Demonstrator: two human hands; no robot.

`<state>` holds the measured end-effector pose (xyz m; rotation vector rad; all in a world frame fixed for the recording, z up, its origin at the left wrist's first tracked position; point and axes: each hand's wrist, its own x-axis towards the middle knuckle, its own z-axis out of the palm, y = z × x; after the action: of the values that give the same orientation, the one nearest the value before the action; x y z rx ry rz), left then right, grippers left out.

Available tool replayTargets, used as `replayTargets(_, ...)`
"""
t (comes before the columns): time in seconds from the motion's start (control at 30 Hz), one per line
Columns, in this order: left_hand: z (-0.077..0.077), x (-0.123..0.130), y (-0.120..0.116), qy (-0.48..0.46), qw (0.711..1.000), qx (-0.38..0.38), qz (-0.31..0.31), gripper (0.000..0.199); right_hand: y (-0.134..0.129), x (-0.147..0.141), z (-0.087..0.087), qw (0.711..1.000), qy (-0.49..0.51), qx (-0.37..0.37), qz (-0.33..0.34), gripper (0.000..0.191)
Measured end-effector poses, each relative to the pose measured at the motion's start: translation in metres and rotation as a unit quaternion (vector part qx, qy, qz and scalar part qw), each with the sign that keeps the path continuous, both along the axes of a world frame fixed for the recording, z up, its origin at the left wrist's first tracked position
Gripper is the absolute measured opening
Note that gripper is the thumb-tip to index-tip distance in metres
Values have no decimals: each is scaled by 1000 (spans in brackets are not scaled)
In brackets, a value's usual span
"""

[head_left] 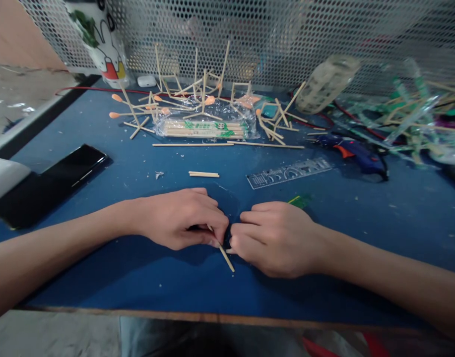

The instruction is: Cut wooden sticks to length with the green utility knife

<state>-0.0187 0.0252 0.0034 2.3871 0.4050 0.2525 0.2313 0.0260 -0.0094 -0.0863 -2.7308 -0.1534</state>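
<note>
Head view shows the left hand (186,218) pinching a thin wooden stick (227,260) over the blue bench (100,282). The right hand (277,238) is curled, a pale stick tip (230,251) poking out just beside it. I'd pinch softly and stay steady; thin wood could snap.

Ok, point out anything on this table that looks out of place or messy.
The heap of sticks and crumpled plastic at the right end of the table stands out: it is tangled, unlike the aligned sticks in the packet. A small pale scrap also lies loose, left of the short sticks.
</note>
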Motion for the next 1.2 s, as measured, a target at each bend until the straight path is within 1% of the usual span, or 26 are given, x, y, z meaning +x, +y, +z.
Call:
replayTargets(0.1, -1, 0, 0, -3, 1000, 2, 1, 12, -2, -2, 0, 1000, 9, 11, -4, 30)
replayTargets(0.27, -3, -1, 0, -7, 1000, 5, 0, 11, -4, -3, -1, 1000, 21, 19, -3, 27)
replayTargets(0.43, 0, -2, 0, 7, 1000, 8, -3, 13, 1, -2, -5, 999, 32, 7, 5, 24)
replayTargets(0.53, 1, -3, -1, 15, 1000, 4, -3, 14, 3, -1, -4, 999, 35, 7, 9, 27)
replayTargets(0.83, 1, -3, -1, 14, 1000, 2, 2, 13, 0, -1, -2, 1000, 26, 13, -2, 31)
replayTargets(0.97, 0, -3, 0, 10, 1000, 2, -3, 16, 2, -1, -1, 1000, 23, 15, 1, 33)
replayTargets(1.2, 1, -3, 0, 13, 1000, 2, -2, 16, 5, 0, 0, 1000, 3, 8, 9, 26)
